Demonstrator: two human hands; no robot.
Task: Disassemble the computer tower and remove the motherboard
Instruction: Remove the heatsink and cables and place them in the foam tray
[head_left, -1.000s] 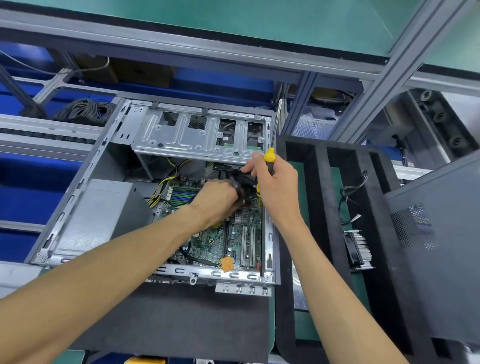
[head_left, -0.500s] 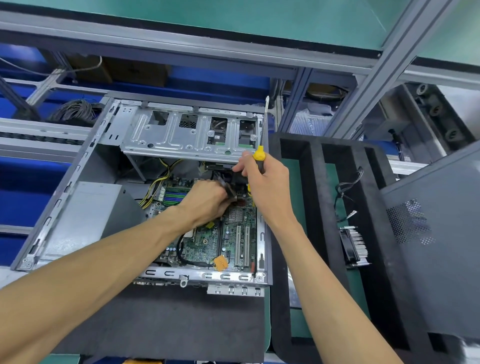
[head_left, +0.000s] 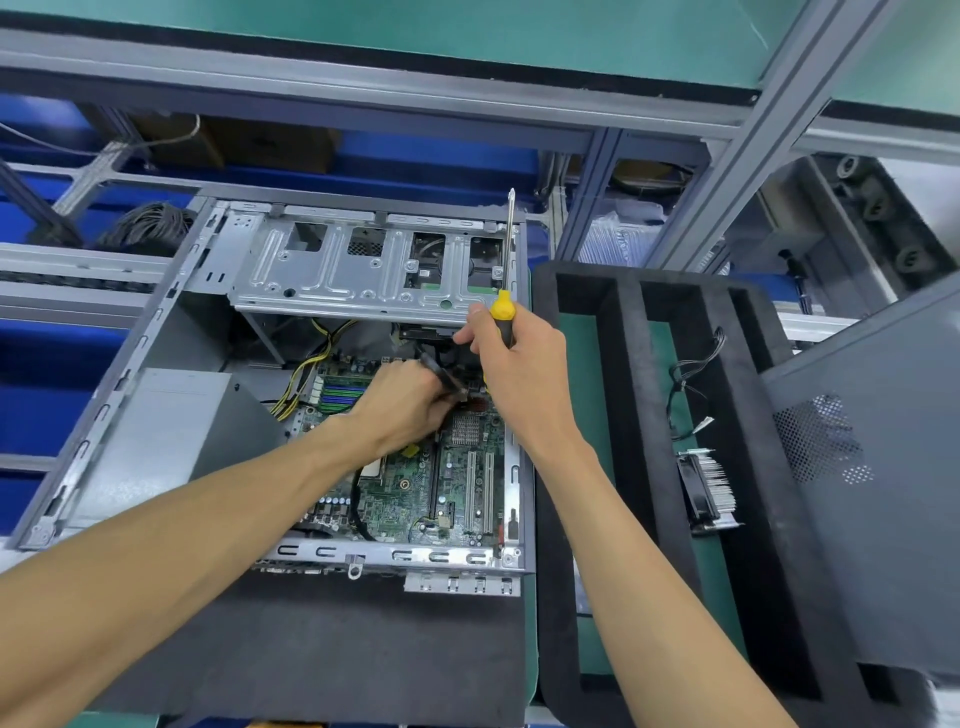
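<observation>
We are working in the open computer tower (head_left: 156, 353) at centre frame, motherboard (head_left: 415, 493) lying inside. Our left hand (head_left: 400, 405) is gripping a black cable (head_left: 441, 375); our right hand (head_left: 519, 374) is holding the screwdriver (head_left: 505, 270) tip-up. Yanking could damage the connector.

Two bare forearms reach in from the bottom edge, no sleeves, gloves, watch or rings showing on them (upper arms lie out of view), ending in the left hand (head_left: 402, 402) and right hand (head_left: 519, 371).
</observation>
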